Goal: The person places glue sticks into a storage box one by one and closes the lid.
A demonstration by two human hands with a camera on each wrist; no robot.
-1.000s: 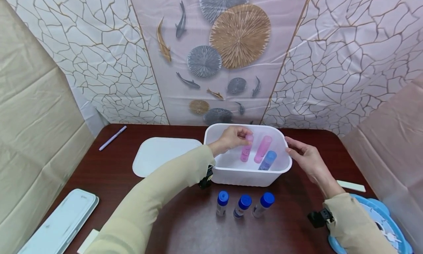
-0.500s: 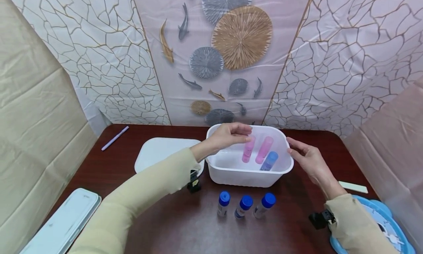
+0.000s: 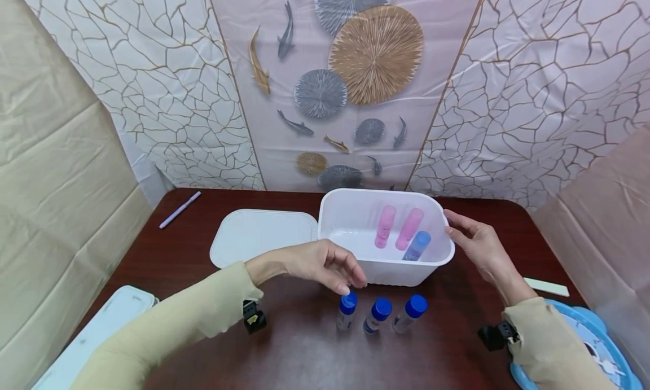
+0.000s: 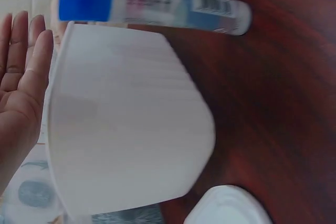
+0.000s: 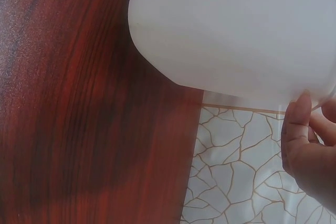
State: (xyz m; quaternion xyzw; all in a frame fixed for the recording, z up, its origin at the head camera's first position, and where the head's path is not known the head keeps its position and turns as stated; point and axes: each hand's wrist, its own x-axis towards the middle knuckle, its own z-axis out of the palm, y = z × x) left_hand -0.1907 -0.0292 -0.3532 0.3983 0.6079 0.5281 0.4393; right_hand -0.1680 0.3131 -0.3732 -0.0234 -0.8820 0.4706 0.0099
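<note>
Left hand over the first blue-capped bottle, right hand steadying the white tub.

A white lid (image 3: 261, 237) lay flat on the dark table (image 3: 294, 350), touching the tub's left side. The left hand (image 3: 317, 266) hovered with loosely curled fingers, holding nothing, its fingertips just above the leftmost of three blue-capped bottles (image 3: 347, 311) standing in front of the white tub (image 3: 391, 274). Inside the tub leaned two pink bottles (image 3: 384, 226) and one blue bottle (image 3: 417, 246). The right hand (image 3: 474, 246), fingers relaxed, touched the tub's right rim.
</note>
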